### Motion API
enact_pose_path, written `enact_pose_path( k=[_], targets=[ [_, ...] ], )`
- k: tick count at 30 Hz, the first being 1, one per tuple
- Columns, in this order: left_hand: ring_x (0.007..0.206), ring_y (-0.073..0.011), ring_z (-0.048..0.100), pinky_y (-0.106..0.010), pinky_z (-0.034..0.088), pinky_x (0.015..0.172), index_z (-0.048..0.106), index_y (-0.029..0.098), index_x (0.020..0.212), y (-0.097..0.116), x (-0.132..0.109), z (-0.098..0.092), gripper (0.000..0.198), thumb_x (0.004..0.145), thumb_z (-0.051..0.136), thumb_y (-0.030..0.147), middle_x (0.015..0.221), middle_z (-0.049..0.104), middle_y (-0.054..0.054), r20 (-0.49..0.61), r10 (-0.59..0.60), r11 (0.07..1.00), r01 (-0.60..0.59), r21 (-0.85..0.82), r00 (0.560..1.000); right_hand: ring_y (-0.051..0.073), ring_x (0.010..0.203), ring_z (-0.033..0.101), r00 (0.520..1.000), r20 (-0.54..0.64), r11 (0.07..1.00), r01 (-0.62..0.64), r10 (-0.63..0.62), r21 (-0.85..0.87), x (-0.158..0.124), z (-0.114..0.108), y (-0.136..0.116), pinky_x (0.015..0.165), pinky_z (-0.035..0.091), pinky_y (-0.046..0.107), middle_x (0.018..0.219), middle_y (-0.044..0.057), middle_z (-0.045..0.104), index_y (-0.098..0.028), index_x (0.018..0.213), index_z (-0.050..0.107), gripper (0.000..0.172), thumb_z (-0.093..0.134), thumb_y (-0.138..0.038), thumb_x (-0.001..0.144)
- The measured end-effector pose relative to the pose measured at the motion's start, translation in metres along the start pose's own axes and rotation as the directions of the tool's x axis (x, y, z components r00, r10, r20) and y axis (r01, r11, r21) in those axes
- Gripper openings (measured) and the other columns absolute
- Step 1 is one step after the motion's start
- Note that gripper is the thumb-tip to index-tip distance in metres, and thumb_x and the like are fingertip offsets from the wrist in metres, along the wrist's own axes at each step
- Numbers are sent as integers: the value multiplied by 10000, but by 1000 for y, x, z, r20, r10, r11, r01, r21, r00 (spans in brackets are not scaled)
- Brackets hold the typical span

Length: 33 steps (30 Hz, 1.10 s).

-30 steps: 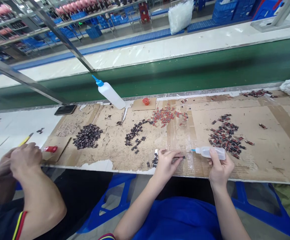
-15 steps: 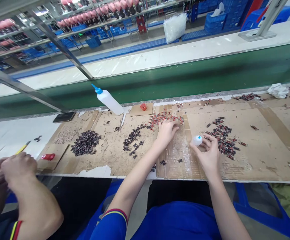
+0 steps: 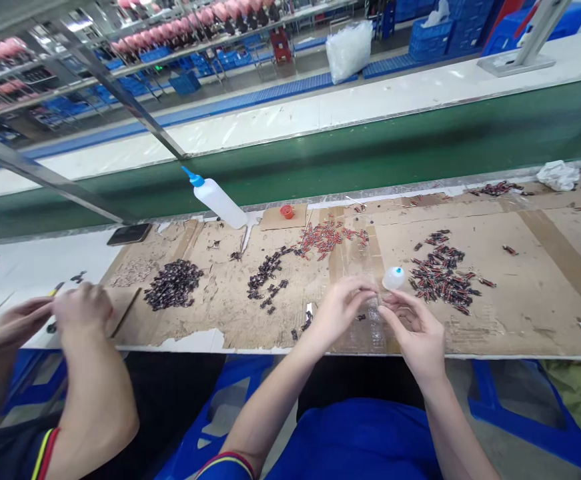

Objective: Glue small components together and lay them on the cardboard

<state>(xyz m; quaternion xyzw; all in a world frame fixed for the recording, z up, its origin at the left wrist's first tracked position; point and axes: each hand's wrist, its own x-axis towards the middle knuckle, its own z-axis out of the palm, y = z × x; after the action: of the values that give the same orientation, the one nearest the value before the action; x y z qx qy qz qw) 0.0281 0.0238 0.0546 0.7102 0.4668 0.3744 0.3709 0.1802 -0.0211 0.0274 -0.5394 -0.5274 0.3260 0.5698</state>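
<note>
Small squeeze bottle [image 3: 394, 278], no readable label, gripped by right hand [image 3: 415, 330]; left hand [image 3: 337, 308] pinching, contents unclear.

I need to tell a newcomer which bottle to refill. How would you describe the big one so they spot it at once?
Follow the green conveyor belt to the cardboard-covered bench. At its far left edge a white squeeze bottle leans tilted, its blue nozzle pointing up-left, far larger than the small bottle.
</note>
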Motion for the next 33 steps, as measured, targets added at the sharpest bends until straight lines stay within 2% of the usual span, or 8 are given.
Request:
enact_pose_path(
  k=[4, 7, 9, 12, 15, 18, 25, 33],
  targets=[
    [812, -182, 689, -287, 523, 810, 741, 182, 792, 3, -24, 7, 99, 826, 685, 257, 822, 758, -42, -108, -182, 973, 164, -161, 977, 192, 799, 688, 987, 155, 997, -56, 46, 58, -2, 4, 0, 742, 573, 327, 866, 49, 723, -225, 924, 723, 187, 681, -381, 831],
    [798, -181, 689, -289, 529, 794, 739, 182, 802, -2, -32, 8, 98, 835, 670, 243, 814, 756, -40, -100, -236, 962, 218, -165, 967, 201, 808, 688, 974, 225, 999, -40, 34, 21, -3, 4, 2, 752, 566, 330, 838, 51, 724, -229, 821, 733, 186, 644, -387, 859],
    [818, -183, 680, -302, 529, 801, 733, 185, 833, -8, -37, 9, 111, 862, 640, 237, 837, 752, -43, -92, -205, 975, 195, -108, 974, 207, 808, 689, 972, 232, 999, -40, 40, -4, -4, 3, 6, 756, 566, 336, 834, 54, 725, -226, 819, 730, 205, 633, -402, 863],
    [907, -222, 645, -372, 517, 849, 724, 191, 912, -18, -46, 14, 99, 838, 681, 240, 907, 738, -62, -110, -99, 988, 111, 104, 989, 222, 856, 695, 972, 217, 995, -76, 88, -61, -7, 0, 15, 788, 567, 354, 885, 70, 732, -217, 871, 729, 234, 619, -424, 866],
    [969, -253, 598, -436, 501, 878, 718, 197, 954, -27, -53, 23, 144, 810, 710, 199, 980, 714, -81, -145, -24, 949, 68, 307, 989, 235, 879, 700, 974, 178, 987, -118, 137, -111, -11, -2, 21, 787, 576, 362, 922, 92, 735, -205, 905, 732, 293, 603, -465, 864],
    [977, -242, 577, -435, 498, 880, 712, 211, 924, -31, -56, 29, 116, 860, 634, 152, 988, 700, -74, -170, 1, 924, 64, 377, 985, 223, 808, 706, 974, 148, 980, -157, 174, -119, -15, 1, 20, 739, 593, 349, 908, 100, 731, -192, 885, 727, 336, 611, -505, 842],
    [826, -189, 646, -324, 547, 754, 693, 195, 893, -23, -53, 26, 121, 888, 589, 134, 851, 713, -43, -206, -47, 976, 89, 200, 977, 217, 776, 726, 947, 160, 960, -279, 280, -29, -18, 9, 11, 764, 608, 356, 887, 99, 742, -185, 875, 689, 369, 617, -543, 823],
    [824, -186, 655, -317, 550, 761, 724, 202, 919, -7, -53, 22, 144, 903, 584, 170, 842, 740, -50, -214, -3, 996, 21, 84, 977, 214, 742, 729, 946, 144, 954, -298, 289, 41, -21, 12, 7, 756, 616, 357, 829, 93, 742, -181, 843, 678, 377, 642, -554, 800]
  ],
)
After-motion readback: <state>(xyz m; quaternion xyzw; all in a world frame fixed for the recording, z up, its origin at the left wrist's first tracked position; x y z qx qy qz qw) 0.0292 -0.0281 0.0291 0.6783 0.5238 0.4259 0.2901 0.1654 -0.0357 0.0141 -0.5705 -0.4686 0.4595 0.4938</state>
